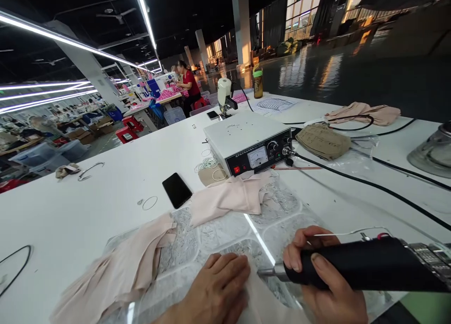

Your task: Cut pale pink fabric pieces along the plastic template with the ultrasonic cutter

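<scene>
My right hand [327,277] is wrapped round a black-handled corded tool [355,263] with a tapered metal tip. The tip points left and meets the edge of a beige fabric piece [264,300]. My left hand [220,286] lies palm down on that fabric, just left of the tip, fingers stretched and close together. Under the fabric is a clear template sheet [225,232] with rounded outlines. A loose heap of beige fabric pieces [123,267] lies left of my left hand, and another beige stack [229,197] lies beyond it.
A control box [246,140] with a dial stands behind the template, a black cable [369,183] running right from it. A phone [176,190], brown cut pieces [323,140], a glass jar [431,150] and a drink bottle [258,83] are on the white table [116,187]. A co-worker [188,82] sits farther back.
</scene>
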Motion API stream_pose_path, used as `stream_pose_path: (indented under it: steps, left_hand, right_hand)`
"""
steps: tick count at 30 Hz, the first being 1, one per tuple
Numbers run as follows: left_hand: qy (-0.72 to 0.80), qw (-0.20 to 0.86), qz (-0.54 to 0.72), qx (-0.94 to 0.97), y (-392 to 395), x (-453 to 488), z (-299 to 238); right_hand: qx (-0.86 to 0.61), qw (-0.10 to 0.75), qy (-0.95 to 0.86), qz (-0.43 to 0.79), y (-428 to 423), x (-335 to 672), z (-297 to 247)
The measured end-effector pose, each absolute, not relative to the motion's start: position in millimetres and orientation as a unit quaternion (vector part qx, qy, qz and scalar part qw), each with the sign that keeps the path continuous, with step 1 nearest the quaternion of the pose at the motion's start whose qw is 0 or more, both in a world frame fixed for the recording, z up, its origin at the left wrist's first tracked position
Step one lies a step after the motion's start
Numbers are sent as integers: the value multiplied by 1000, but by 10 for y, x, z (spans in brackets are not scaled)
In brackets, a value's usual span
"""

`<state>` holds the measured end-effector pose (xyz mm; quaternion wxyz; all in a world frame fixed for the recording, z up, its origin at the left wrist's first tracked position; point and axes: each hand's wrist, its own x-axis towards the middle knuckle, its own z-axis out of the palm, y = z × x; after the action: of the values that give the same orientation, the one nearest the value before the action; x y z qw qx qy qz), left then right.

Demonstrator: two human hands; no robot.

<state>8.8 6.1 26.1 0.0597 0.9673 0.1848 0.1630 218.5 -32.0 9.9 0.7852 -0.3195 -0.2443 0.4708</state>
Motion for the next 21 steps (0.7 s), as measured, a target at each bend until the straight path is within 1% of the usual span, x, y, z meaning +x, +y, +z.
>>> stream_pose_path:
  steps: [8, 13, 18, 21]
  left_hand:
    - [171, 58, 162, 970, 70, 113, 215]
    - [157, 38, 152, 975, 76, 106, 165]
    - [160, 26, 204, 965, 43, 79, -41]
    - [164, 32, 200, 965, 27, 84, -94]
  right_hand:
    - [-312, 792, -249, 463, -331, 2180, 153]
    - [-304, 793, -259, 461, -334, 2190, 136]
    - [-300, 787, -276, 463, -337, 2198, 105]
    - [-299, 784, -283, 465, -339, 2200, 116]
